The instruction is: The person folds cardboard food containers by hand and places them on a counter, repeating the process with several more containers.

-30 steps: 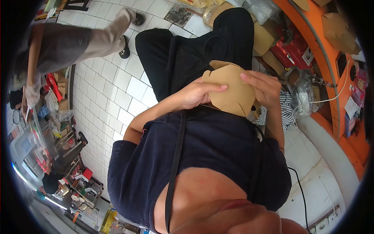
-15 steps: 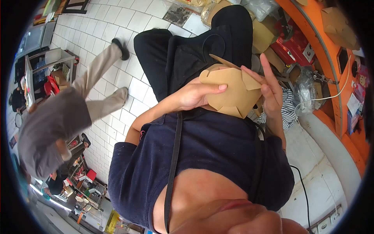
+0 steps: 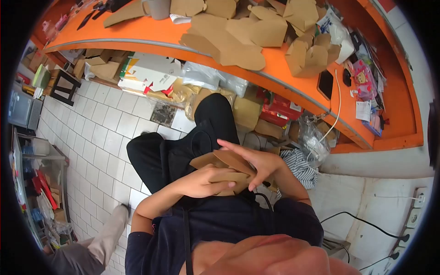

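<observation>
A brown cardboard food box, partly folded with its flaps standing up, is held in front of my lap. My left hand is closed around its near left side, with fingers lying over the cardboard. At the right side of the box is my right hand. Its thumb presses by the near corner and its fingers reach along a raised flap, the index finger stretched out. My hands partly cover the box, and its underside is hidden.
Several brown boxes and flat blanks lie on the orange counter ahead, near a grey mug and a phone. Packed goods fill the space below. A person's leg shows at lower left; cables run at right.
My view has swung toward the counter. The box has turned in my hands, so its flaps now show. My right hand has closed in on the flap. The other person has moved lower left.
</observation>
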### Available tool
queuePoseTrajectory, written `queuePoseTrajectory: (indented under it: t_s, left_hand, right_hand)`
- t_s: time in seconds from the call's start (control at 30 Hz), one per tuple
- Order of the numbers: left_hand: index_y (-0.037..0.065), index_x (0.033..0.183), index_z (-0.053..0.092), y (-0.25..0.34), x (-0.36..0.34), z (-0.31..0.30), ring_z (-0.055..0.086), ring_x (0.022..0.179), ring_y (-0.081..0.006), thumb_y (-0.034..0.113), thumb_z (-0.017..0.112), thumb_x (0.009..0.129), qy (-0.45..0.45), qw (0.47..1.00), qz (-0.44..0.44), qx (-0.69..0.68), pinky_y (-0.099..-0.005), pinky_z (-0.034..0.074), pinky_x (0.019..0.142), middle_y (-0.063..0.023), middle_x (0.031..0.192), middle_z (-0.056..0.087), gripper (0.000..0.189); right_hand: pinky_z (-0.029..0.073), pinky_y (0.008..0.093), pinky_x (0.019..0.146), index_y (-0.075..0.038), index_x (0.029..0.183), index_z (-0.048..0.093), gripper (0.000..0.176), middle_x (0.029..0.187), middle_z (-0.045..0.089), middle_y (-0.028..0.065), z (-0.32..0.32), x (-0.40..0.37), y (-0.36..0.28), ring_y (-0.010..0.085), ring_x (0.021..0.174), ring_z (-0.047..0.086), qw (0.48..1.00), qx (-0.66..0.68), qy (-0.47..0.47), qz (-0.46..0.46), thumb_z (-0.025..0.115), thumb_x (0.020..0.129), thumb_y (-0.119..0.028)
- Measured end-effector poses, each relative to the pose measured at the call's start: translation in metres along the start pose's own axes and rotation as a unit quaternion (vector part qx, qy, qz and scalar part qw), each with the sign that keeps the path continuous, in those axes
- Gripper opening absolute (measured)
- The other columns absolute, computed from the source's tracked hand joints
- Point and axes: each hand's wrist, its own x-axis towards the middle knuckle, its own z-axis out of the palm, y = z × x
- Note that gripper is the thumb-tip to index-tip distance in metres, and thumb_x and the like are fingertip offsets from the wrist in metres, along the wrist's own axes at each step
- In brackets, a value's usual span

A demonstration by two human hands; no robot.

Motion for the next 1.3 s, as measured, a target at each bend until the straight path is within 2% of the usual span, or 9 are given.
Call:
queuePoseTrajectory:
  t_s: [0.23, 0.3, 0.43, 0.63, 0.7, 1.0, 1.13, 1.17, 1.3]
  left_hand:
    - [0.004, 0.107, 0.054, 0.048, 0.026, -0.057, 0.060, 0.089, -0.0237, 0.001, 0.070, 0.068, 0.259, 0.867, 0.398, 0.153, -0.0332, 0.046, 0.080, -0.0109, 0.091, 0.063, 0.042]
    - [0.005, 0.111, 0.051, 0.079, 0.061, -0.090, 0.060, 0.091, -0.0274, 0.006, 0.071, 0.067, 0.323, 0.749, 0.363, 0.451, -0.0357, 0.046, 0.083, -0.0104, 0.094, 0.063, 0.048]
    - [0.005, 0.106, 0.056, 0.028, 0.155, -0.152, 0.060, 0.091, -0.0256, 0.017, 0.064, 0.069, 0.342, 0.453, 0.247, 0.785, -0.0369, 0.048, 0.080, -0.0082, 0.102, 0.061, 0.039]
    - [0.004, 0.109, 0.056, 0.015, 0.139, -0.161, 0.060, 0.093, -0.0221, 0.011, 0.051, 0.072, 0.330, 0.524, 0.168, 0.767, -0.0325, 0.048, 0.079, -0.0096, 0.108, 0.059, 0.039]
    - [0.005, 0.110, 0.056, 0.015, 0.114, -0.139, 0.060, 0.094, -0.0220, 0.011, 0.052, 0.071, 0.330, 0.525, 0.185, 0.762, -0.0328, 0.048, 0.080, -0.0097, 0.109, 0.059, 0.039]
    - [0.007, 0.119, 0.052, -0.001, 0.027, -0.084, 0.053, 0.108, -0.0239, 0.010, 0.054, 0.075, 0.273, 0.647, 0.146, 0.697, -0.0358, 0.043, 0.089, -0.0109, 0.122, 0.052, 0.044]
    - [0.008, 0.126, 0.044, -0.016, 0.005, -0.083, 0.043, 0.119, -0.0294, 0.050, 0.044, 0.083, 0.120, 0.974, 0.174, -0.077, -0.0396, 0.041, 0.092, -0.0174, 0.132, 0.040, 0.060]
    - [0.008, 0.127, 0.043, -0.021, 0.001, -0.083, 0.040, 0.122, -0.0310, 0.066, 0.039, 0.080, 0.018, 0.854, 0.161, -0.495, -0.0406, 0.041, 0.092, -0.0199, 0.134, 0.036, 0.075]
    - [0.002, 0.126, 0.040, -0.041, -0.022, -0.070, 0.049, 0.113, -0.0258, 0.064, 0.037, 0.081, 0.081, 0.775, 0.139, -0.612, -0.0403, 0.045, 0.087, -0.0206, 0.124, 0.046, 0.077]
  right_hand:
    - [0.040, 0.0358, 0.092, 0.001, 0.132, 0.029, 0.106, 0.123, 0.044, 0.0137, -0.048, -0.072, -0.061, 0.0235, 0.110, 0.048, 0.867, -0.166, 0.461, -0.086, 0.083, 0.047, -0.034]
    - [0.044, 0.0368, 0.088, 0.002, 0.134, 0.021, 0.090, 0.126, 0.041, 0.0141, -0.086, -0.079, -0.090, 0.0243, 0.112, 0.047, 0.786, -0.062, 0.548, -0.279, 0.071, 0.069, -0.035]
    - [0.029, 0.0352, 0.101, -0.001, 0.139, 0.011, 0.084, 0.137, 0.030, 0.0167, -0.193, -0.083, -0.125, 0.0273, 0.124, 0.035, 0.578, -0.431, 0.685, -0.102, 0.061, 0.080, -0.036]
    - [0.043, 0.0313, 0.082, -0.002, 0.131, 0.034, 0.060, 0.097, 0.052, 0.0086, -0.110, -0.030, -0.072, 0.0162, 0.084, 0.054, 0.550, -0.647, 0.492, -0.194, 0.060, 0.077, 0.002]
    - [0.046, 0.0330, 0.079, -0.010, 0.120, 0.047, 0.047, 0.097, 0.051, 0.0108, -0.082, 0.000, -0.046, 0.0232, 0.091, 0.054, 0.738, -0.409, 0.537, 0.029, 0.061, 0.076, -0.002]
    - [0.046, 0.0317, 0.078, -0.006, 0.090, 0.058, 0.027, 0.104, 0.051, 0.0127, -0.090, 0.035, 0.010, 0.0274, 0.097, 0.054, 0.806, -0.398, 0.421, -0.125, 0.064, 0.066, 0.003]
    - [0.047, 0.0347, 0.074, -0.003, 0.081, 0.060, 0.023, 0.086, 0.061, 0.0094, -0.058, 0.047, -0.005, 0.0232, 0.078, 0.060, 0.813, -0.370, 0.383, -0.235, 0.072, 0.061, 0.000]
    - [0.048, 0.0364, 0.073, -0.002, 0.081, 0.060, 0.026, 0.080, 0.062, 0.0084, -0.046, 0.051, -0.007, 0.0213, 0.074, 0.060, 0.817, -0.360, 0.329, -0.308, 0.075, 0.060, -0.002]
    - [0.037, 0.0394, 0.087, -0.007, 0.085, 0.064, 0.030, 0.075, 0.062, -0.0023, 0.015, 0.064, -0.024, 0.0176, 0.074, 0.059, 0.888, -0.298, 0.260, -0.235, 0.078, 0.059, -0.011]
